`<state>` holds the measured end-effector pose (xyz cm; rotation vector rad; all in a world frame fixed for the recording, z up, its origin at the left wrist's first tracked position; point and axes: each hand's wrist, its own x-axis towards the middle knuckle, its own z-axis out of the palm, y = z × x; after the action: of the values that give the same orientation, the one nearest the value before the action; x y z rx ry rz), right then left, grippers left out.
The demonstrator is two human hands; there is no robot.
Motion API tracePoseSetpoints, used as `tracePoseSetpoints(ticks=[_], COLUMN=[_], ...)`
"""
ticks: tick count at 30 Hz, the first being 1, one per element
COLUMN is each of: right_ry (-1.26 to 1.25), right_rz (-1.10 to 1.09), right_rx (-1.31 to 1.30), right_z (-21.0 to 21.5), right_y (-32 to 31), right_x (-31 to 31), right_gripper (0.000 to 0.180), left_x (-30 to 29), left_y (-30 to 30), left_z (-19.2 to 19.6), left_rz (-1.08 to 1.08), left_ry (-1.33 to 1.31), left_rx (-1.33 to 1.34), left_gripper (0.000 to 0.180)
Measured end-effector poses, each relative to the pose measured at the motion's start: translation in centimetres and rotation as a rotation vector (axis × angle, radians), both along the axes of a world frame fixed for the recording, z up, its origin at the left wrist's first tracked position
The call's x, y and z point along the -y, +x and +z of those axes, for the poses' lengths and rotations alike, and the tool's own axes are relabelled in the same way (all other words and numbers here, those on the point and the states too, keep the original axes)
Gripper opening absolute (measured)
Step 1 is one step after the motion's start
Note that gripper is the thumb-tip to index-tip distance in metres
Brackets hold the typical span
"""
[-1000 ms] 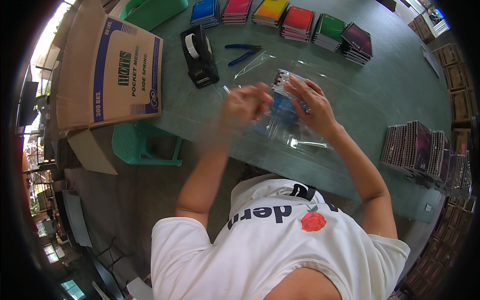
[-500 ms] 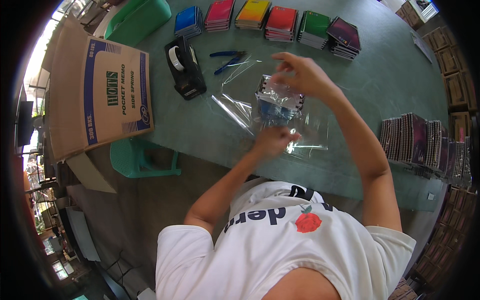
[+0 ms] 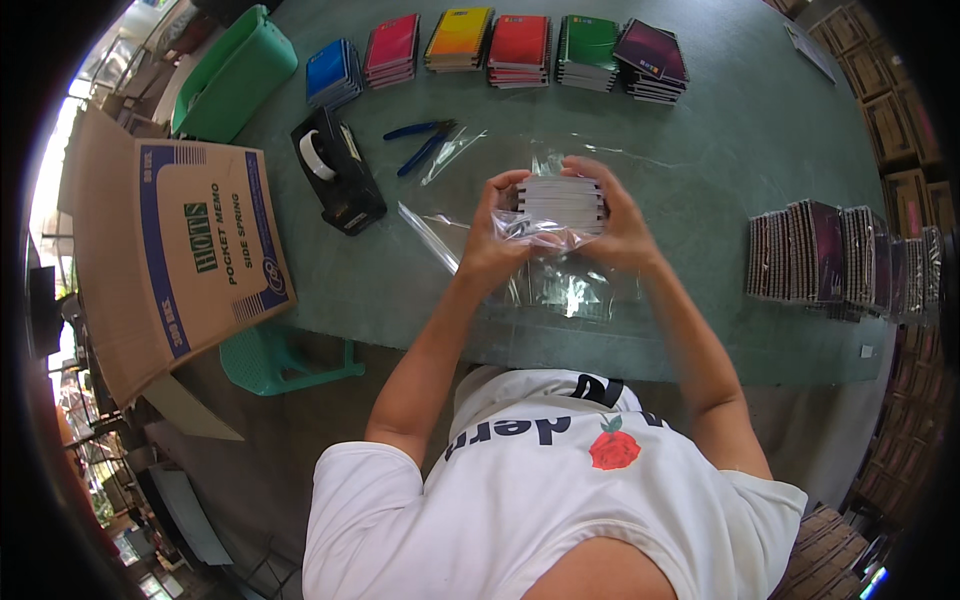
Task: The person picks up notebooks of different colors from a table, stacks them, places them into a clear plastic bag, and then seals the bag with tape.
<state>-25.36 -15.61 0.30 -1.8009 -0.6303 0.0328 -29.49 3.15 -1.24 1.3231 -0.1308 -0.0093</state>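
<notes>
A small stack of spiral notebooks (image 3: 562,203) is between my two hands, page edges showing and dark ring bindings at both sides. My left hand (image 3: 495,238) is curled around its left side. On the opposite side, my right hand (image 3: 622,225) grips the stack with bent fingers. Clear plastic film (image 3: 545,236) bunches across the near face under both hands. More clear film (image 3: 575,295) lies flat and shiny on the table just nearer to me. The notebooks' covers are hidden.
Blue-handled cutters (image 3: 420,143) and a black tape dispenser (image 3: 338,172) lie to the left. Colored notebook piles (image 3: 520,48) line the far side. Wrapped notebook bundles (image 3: 820,255) stand at right. A cardboard box (image 3: 205,235), green bin (image 3: 235,75) and green stool (image 3: 285,358) are leftward.
My right hand has come down from above the stack to its right side. My left hand has moved up from the near film to the left side. The view has shifted slightly.
</notes>
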Motion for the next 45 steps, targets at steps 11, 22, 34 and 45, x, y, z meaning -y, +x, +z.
tracePoseSetpoints(ticks=[11,22,34,45], right_ry=[0.545,-0.15,0.61,0.653], right_rz=[-0.181,-0.297,-0.335,-0.32], right_rx=[0.176,0.472,-0.373,-0.466], right_z=[4.2,-2.6,-2.8,-1.8], right_y=[-0.2,-4.6,-0.3,-0.7], right_x=[2.7,0.1,1.4,-3.8], right_gripper=[0.03,0.05,0.056,0.046], left_x=[-3.4,-1.7,-10.9,-2.6], left_y=[-1.9,-1.7,4.3,3.8], left_z=[11.2,11.8,-0.9,-2.0], left_rz=[0.052,-0.493,0.221,0.157], left_ry=[0.642,1.711,-0.147,-0.036], left_rx=[0.494,1.046,-0.254,-0.102], left_gripper=[0.035,0.027,0.071,0.062])
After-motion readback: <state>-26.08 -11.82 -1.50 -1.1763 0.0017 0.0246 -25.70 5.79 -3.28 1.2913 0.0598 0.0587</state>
